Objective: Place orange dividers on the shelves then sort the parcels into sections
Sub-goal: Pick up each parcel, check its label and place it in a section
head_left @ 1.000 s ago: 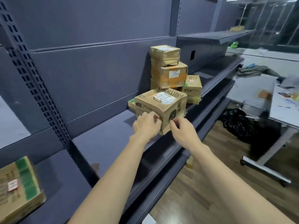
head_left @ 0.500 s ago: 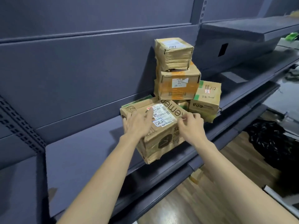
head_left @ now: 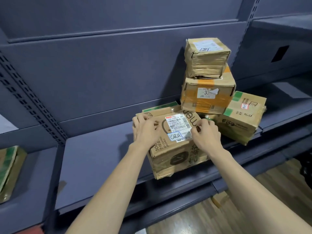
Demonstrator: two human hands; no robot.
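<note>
Fingers of the left hand [head_left: 145,130] and right hand [head_left: 206,134] curl over the top edges of the front parcel [head_left: 175,144], which sits between them at the shelf [head_left: 101,159] lip, long axis left-right, both hands equally near.

A box [head_left: 175,142] on the shelf [head_left: 101,159] is gripped by both hands [head_left: 146,130] [head_left: 205,134]; three parcels [head_left: 206,97] are stacked at 1 o'clock, apparently touching it.
</note>
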